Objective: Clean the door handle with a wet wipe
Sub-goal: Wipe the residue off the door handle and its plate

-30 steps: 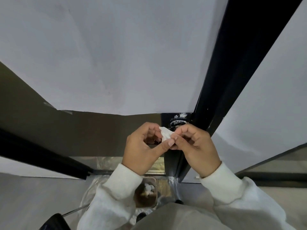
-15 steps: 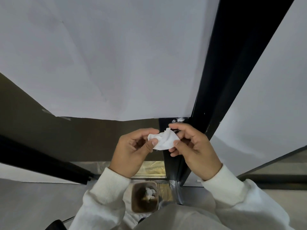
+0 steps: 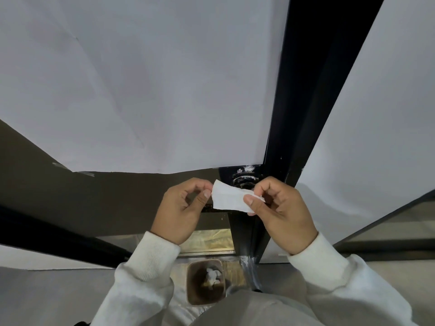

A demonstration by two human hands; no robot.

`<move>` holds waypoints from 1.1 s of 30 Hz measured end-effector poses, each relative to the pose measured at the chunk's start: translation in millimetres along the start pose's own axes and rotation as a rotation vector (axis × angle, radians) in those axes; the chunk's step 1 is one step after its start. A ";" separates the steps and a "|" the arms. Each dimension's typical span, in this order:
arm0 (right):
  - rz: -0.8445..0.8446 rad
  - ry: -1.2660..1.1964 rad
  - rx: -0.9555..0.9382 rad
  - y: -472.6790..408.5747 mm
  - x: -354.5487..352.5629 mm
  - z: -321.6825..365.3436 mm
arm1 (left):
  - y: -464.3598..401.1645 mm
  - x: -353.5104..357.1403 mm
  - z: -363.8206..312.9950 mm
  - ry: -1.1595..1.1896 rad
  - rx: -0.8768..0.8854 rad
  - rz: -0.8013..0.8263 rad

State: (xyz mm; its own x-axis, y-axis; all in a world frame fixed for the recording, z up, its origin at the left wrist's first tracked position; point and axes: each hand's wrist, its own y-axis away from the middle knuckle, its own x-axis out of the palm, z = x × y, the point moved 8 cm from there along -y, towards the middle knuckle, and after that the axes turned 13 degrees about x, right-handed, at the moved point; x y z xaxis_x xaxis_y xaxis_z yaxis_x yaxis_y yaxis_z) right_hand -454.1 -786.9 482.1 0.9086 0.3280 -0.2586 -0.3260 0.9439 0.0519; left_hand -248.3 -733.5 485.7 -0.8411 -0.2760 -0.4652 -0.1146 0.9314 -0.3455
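Observation:
A white wet wipe (image 3: 229,198) is stretched flat between my two hands. My left hand (image 3: 182,211) pinches its left edge with thumb and fingers. My right hand (image 3: 280,212) pinches its right end between thumb and forefinger. Just behind the wipe, a dark round door handle (image 3: 243,181) sits on the black door frame (image 3: 282,137), mostly hidden by the wipe and my right fingers. Neither hand touches the handle.
White paper (image 3: 141,78) covers the door panel on the left and the panel (image 3: 376,137) on the right. On the floor below stands a brown bin (image 3: 204,284) with crumpled white wipes inside. Clear plastic sheeting lies around it.
The wipe was a small bunched wad between my fingertips; my hands have moved apart and spread it into a flat strip.

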 end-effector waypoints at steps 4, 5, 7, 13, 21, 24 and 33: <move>-0.165 0.059 -0.076 9.8 -13.2 7.2 | -0.5 6.8 4.5 -0.154 0.006 0.029; -0.234 0.151 -0.153 13.8 -15.9 13.6 | -1.3 10.3 4.7 -0.194 0.000 0.058; -0.372 0.358 -0.276 20.7 -13.7 21.9 | -3.4 22.1 6.9 -0.286 -0.010 0.169; -0.476 0.645 -0.276 -5.8 21.1 7.1 | -2.1 49.5 16.3 -0.421 -0.100 0.415; -0.415 0.581 -0.336 -12.9 38.0 -10.7 | 1.6 49.4 21.5 -0.400 -0.108 0.426; -0.384 0.763 -0.309 -11.6 50.3 -10.7 | 2.7 49.9 21.6 -0.381 -0.100 0.420; -0.274 0.894 -0.365 -14.8 65.3 -6.6 | 4.2 49.6 25.3 -0.369 -0.096 0.416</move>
State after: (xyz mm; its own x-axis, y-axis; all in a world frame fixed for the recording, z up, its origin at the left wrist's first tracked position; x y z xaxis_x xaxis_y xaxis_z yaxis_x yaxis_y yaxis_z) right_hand -391.7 -779.7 458.1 0.4835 -0.1889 -0.8547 -0.3310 0.8645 -0.3783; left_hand -277.2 -749.3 440.6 -0.5870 0.0708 -0.8065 0.1254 0.9921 -0.0041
